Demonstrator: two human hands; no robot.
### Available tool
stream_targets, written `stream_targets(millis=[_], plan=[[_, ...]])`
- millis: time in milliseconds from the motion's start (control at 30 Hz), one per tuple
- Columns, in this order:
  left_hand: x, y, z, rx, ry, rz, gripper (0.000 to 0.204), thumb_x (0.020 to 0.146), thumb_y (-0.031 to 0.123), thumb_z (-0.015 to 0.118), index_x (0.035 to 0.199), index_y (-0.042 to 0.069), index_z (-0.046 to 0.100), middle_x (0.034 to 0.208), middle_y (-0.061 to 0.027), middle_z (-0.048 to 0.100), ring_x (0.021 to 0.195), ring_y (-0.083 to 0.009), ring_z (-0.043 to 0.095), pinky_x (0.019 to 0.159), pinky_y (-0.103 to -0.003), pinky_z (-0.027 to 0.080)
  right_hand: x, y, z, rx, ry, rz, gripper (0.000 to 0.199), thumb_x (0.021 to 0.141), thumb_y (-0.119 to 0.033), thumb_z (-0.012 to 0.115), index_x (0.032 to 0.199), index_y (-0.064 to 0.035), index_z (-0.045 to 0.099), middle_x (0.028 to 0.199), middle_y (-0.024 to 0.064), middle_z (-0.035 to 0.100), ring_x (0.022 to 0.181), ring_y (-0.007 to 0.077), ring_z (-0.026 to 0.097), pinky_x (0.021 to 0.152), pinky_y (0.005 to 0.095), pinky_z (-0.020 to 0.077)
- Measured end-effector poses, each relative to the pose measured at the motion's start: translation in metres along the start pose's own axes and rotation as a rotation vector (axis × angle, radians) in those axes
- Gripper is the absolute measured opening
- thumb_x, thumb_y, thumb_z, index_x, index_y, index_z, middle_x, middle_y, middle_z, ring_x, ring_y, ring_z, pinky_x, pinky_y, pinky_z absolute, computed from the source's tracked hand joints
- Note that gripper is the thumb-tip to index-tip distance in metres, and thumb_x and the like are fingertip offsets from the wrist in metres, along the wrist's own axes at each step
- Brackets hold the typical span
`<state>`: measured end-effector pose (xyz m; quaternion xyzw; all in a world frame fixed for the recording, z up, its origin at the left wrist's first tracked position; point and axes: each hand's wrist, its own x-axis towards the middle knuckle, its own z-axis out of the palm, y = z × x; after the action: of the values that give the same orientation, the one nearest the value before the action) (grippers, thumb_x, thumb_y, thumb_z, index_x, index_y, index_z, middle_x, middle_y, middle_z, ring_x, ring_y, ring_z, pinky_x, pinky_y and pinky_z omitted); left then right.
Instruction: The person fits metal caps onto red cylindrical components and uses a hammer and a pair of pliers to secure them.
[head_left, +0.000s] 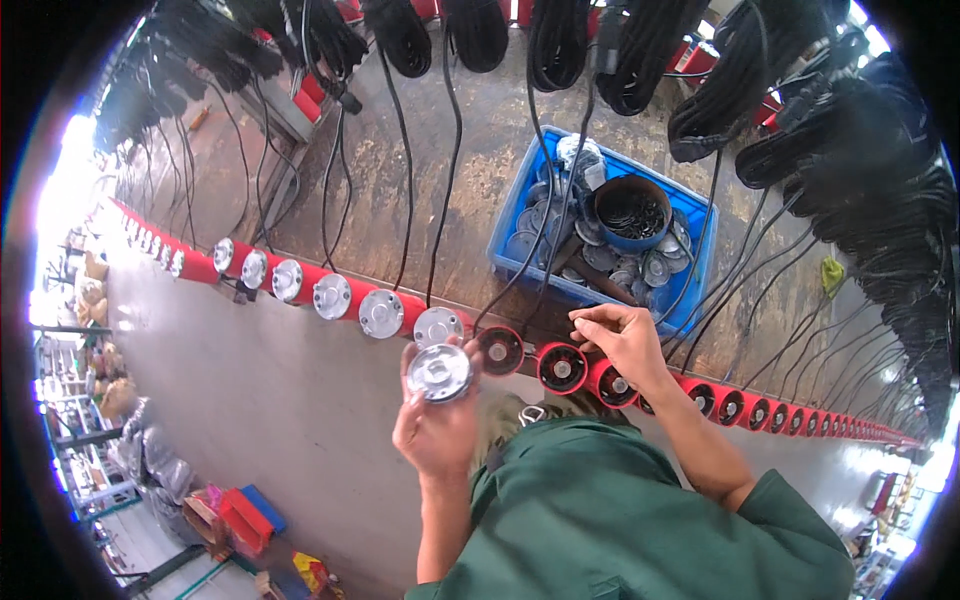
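My left hand (438, 438) grips a round silver metal end cap (440, 373), its face turned up, just in front of the row of red cylinders. Thumb and fingers pinched together, my right hand (632, 350) hovers above the row by the near edge of a blue bin (497, 262). What sits in that pinch, if anything, is too small to name. Below it, one red cylinder (562, 368) shows an open dark end, as does another red cylinder (500, 350) between my hands. A capped red cylinder (438, 327) stands beside my left hand.
Loose silver caps (600, 257) fill the bin around a round tin (633, 212) of small dark pieces. Black cables run from the cylinders across the worn bench (430, 150) to hanging cable bundles (560, 45). A red crate (243, 520) sits on the floor at lower left.
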<state>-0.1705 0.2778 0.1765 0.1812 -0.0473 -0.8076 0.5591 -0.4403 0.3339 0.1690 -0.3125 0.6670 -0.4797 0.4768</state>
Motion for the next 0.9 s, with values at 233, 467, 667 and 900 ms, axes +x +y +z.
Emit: stream_targets(millis=[233,467,667,900], plan=[[-0.03,0.04,-0.052,0.03,0.166,0.087,0.066,0.091,0.017,0.061,0.155,0.009,0.045,0.154,-0.0342,0.046,0.141,-0.0529,0.047,0.124,-0.061,0.035,0.0,0.006,0.029,-0.07,-0.122,0.035,0.023,0.101,-0.007,0.069,0.119,0.0068,0.076,0.102,0.013,0.08,0.092,0.0133,0.075,0.082,0.0274,0.0606],[-0.036,0.039,-0.059,-0.029,0.177,0.067,0.062,0.094,0.014,0.059,0.155,0.01,0.046,0.153,-0.0339,0.047,0.139,-0.0532,0.05,0.121,-0.061,0.04,0.013,0.004,0.074,-0.448,-0.217,-0.429,0.018,0.084,-0.002,0.079,0.102,0.001,0.078,0.11,0.0128,0.076,0.088,0.0279,0.074,0.08,0.0355,0.0596],[-0.041,0.038,-0.054,-0.049,0.206,0.062,0.061,0.092,0.009,0.059,0.151,0.012,0.045,0.151,-0.0303,0.048,0.133,-0.0527,0.055,0.115,-0.06,0.046,0.035,0.022,0.088,-0.759,-0.264,-0.855,0.04,0.076,-0.009,0.081,0.115,-0.0099,0.073,0.105,0.0062,0.074,0.101,0.0279,0.067,0.088,0.0409,0.0514],[-0.055,0.031,-0.058,-0.023,0.232,0.079,0.06,0.093,0.011,0.06,0.152,0.013,0.046,0.151,-0.0303,0.049,0.131,-0.0508,0.058,0.111,-0.059,0.049,0.037,0.025,0.086,-0.774,-0.329,-0.838,0.042,0.075,-0.008,0.082,0.116,-0.0089,0.071,0.106,0.0079,0.074,0.102,0.0294,0.066,0.089,0.0417,0.0491]])
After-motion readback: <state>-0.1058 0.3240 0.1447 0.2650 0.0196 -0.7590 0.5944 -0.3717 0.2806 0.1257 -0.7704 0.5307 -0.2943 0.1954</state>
